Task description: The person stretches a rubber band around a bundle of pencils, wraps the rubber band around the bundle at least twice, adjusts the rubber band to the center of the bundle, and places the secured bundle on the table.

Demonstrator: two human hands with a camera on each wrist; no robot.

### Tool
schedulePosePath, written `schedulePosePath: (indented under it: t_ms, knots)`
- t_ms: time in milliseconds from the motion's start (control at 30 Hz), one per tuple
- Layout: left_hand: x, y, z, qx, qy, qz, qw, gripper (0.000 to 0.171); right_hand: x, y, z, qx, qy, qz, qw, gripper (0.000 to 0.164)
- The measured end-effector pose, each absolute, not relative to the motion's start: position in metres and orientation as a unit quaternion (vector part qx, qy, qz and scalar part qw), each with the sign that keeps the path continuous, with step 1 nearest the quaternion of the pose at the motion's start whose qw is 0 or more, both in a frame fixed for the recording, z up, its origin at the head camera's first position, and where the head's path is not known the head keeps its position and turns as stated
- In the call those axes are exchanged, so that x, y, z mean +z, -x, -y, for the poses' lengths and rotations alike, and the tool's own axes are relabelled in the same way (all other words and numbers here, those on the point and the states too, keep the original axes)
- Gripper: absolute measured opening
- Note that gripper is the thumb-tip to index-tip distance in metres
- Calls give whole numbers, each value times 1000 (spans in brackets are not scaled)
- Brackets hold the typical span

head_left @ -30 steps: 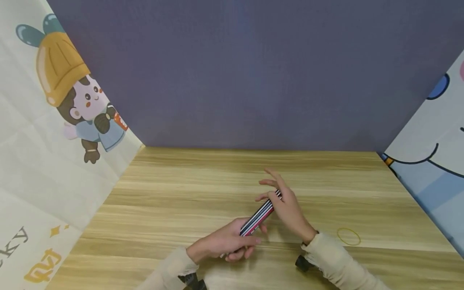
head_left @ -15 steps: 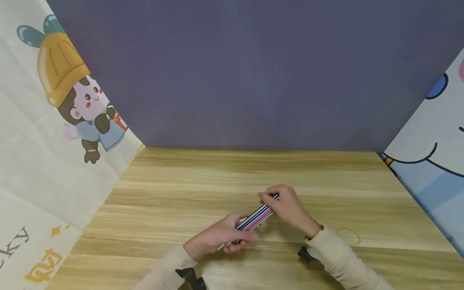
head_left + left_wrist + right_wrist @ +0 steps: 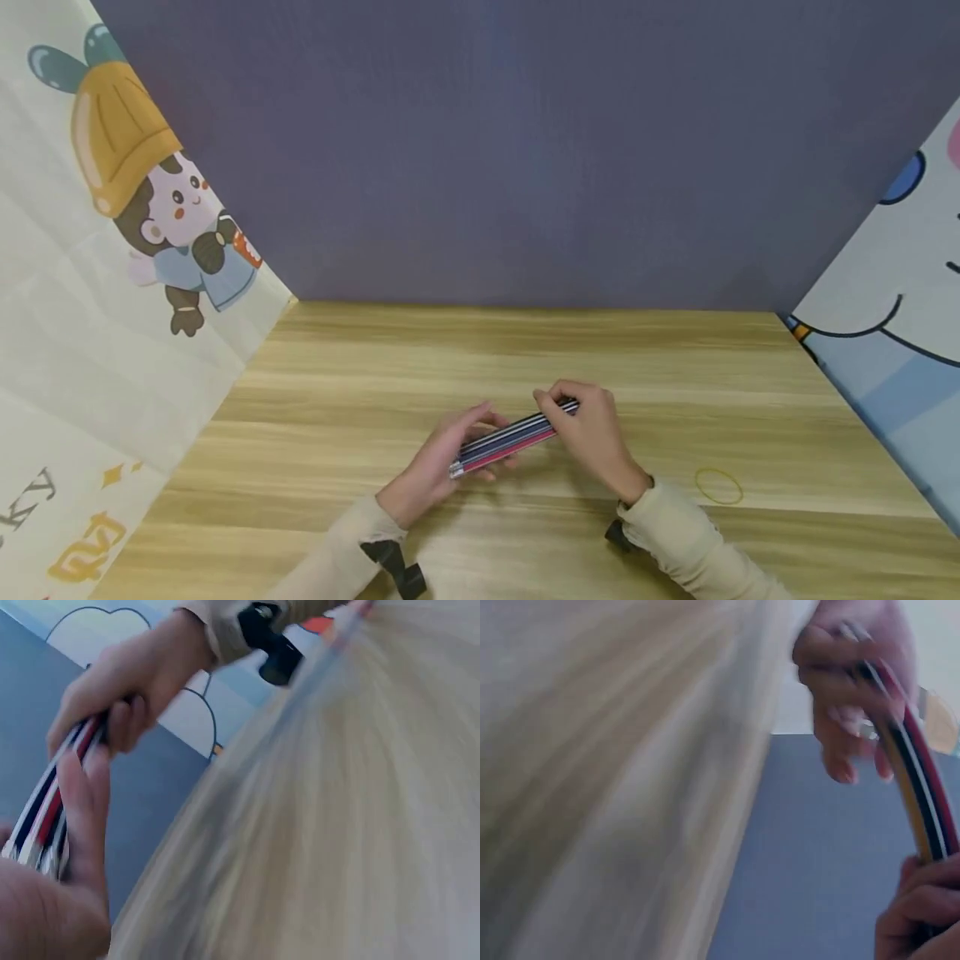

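Note:
A bundle of striped pencils (image 3: 506, 442), navy, white and pinkish red, is held slantwise above the table in the head view. Its far right end is gripped by my right hand (image 3: 596, 433), thumb and fingers curled round it. My left hand (image 3: 431, 471) lies under the near left part, thumb lifted away and fingers extended beneath the pencils. Silvery ends show by the left palm. In the left wrist view, straight left fingers (image 3: 82, 802) lie along the bundle. The right wrist view is blurred; the left hand (image 3: 840, 682) is behind the bundle's upper end.
A thin yellow loop (image 3: 697, 479), like a rubber band, lies on the wood-grain table (image 3: 360, 358) right of the right hand. A dark panel (image 3: 480, 167) stands along the back, with printed cloths (image 3: 75, 333) at the sides.
My left thumb has lifted off the pencils and the left hand has loosened. The bundle has turned flatter. My right hand, spread a second ago, has curled round the bundle's far end.

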State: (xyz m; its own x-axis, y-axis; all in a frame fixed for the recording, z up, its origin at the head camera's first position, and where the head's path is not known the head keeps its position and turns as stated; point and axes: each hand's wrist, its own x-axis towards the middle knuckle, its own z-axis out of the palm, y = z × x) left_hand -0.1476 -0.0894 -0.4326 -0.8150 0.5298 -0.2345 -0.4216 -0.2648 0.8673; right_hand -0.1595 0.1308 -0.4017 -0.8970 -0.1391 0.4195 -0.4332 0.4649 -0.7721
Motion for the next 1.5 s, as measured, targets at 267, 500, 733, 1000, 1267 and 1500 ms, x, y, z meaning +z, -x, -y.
schedulePosePath:
  t_ms: [267,500,733,1000,1267,1500]
  knots:
    - [-420,135,78,649,-283,-542,453,52,-385,164,-139,493,-262,828,52,25]
    - [-429,128,59,670,-299,-492,468,43,-387,162,-131,491,-317,811,10,6]
    - [-434,122,60,686,-287,-496,448,40,-394,163,-130,559,-329,760,-26,70]
    - [-444,111,57,719,-270,-471,433,45,-398,162,-128,573,-337,742,-79,61]
    - [-451,110,74,747,-242,-441,435,46,-405,152,-152,526,-285,801,-38,66]
    - [-454,110,96,761,-221,-432,431,44,-400,131,-208,452,-234,861,5,61]
